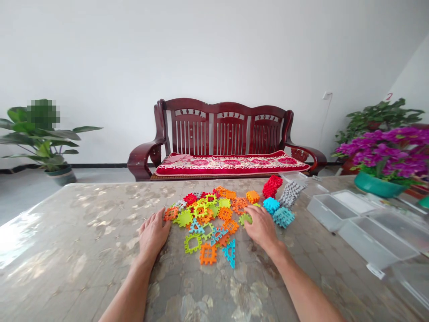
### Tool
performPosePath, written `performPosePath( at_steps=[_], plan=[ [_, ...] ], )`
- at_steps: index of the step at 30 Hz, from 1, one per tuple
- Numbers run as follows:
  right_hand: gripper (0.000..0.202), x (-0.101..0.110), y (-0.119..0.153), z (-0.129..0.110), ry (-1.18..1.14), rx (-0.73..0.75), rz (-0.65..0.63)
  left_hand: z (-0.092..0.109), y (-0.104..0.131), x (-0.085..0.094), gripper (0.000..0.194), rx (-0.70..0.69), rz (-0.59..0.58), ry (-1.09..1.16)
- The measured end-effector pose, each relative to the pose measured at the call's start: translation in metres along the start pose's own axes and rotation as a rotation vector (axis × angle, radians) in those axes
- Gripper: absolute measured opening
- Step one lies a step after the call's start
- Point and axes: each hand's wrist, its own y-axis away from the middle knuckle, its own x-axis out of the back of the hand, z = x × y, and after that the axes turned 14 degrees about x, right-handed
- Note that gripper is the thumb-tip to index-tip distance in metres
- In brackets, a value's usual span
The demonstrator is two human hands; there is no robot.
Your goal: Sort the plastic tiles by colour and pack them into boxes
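A loose heap of plastic interlocking building tiles in green, orange, blue, red and grey lies on the table, several with cut-out windows. My left hand (154, 232) rests low at the heap's left side, fingers stretched out and holding nothing, close to an orange tile (170, 213). On the right, my right hand (262, 226) has its thumb and fingers around a green tile (245, 218) at the heap's edge. Just beyond that hand are stacks of tiles: a light blue stack (271, 205), a teal stack (284, 217), a grey stack (292, 193), a red stack (272, 186) and an orange stack (252, 197).
Clear plastic boxes (375, 239) stand at the table's right, near a teal pot of purple flowers (385, 183). A patterned cover lies over the table (83, 268). Behind it is a wooden bench (228, 129) with a red cushion; a potted plant (62, 174) stands at left.
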Motion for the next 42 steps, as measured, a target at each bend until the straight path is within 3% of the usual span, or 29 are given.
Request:
performPosePath(
  at_steps=[4, 12, 20, 22, 25, 28, 31, 35, 42],
  plan=[
    [0.037, 0.003, -0.023, 0.006, 0.022, -0.01, -0.011, -0.003, -0.003, -0.004, 0.049, -0.055, -0.025, -0.011],
    [0.047, -0.009, -0.053, -0.001, 0.113, 0.015, -0.184, -0.005, -0.005, -0.006, 0.048, -0.078, -0.016, -0.033],
    [0.046, -0.011, -0.056, 0.006, 0.022, 0.025, -0.115, -0.006, -0.007, -0.008, 0.047, -0.082, -0.003, -0.042],
    [0.05, -0.009, -0.058, 0.012, -0.194, -0.045, -0.015, -0.006, -0.007, -0.007, 0.046, -0.082, -0.003, -0.041],
    [0.048, -0.009, -0.06, 0.022, -0.822, -0.243, 0.174, -0.005, -0.006, -0.006, 0.046, -0.086, -0.015, -0.041],
    [0.033, -0.015, -0.058, 0.027, -1.392, -0.51, 0.275, -0.005, -0.005, -0.006, 0.046, -0.085, -0.022, -0.045],
    [0.02, -0.025, -0.054, 0.023, -1.599, -0.605, 0.265, -0.004, -0.005, -0.004, 0.047, -0.081, -0.023, -0.049],
    [0.029, -0.04, -0.052, 0.011, -1.562, -0.428, 0.167, -0.003, -0.004, -0.003, 0.047, -0.075, -0.027, -0.051],
    [0.06, -0.051, -0.054, 0.008, -0.827, -0.067, 0.059, -0.004, -0.004, -0.005, 0.047, -0.073, -0.013, -0.035]
  ],
)
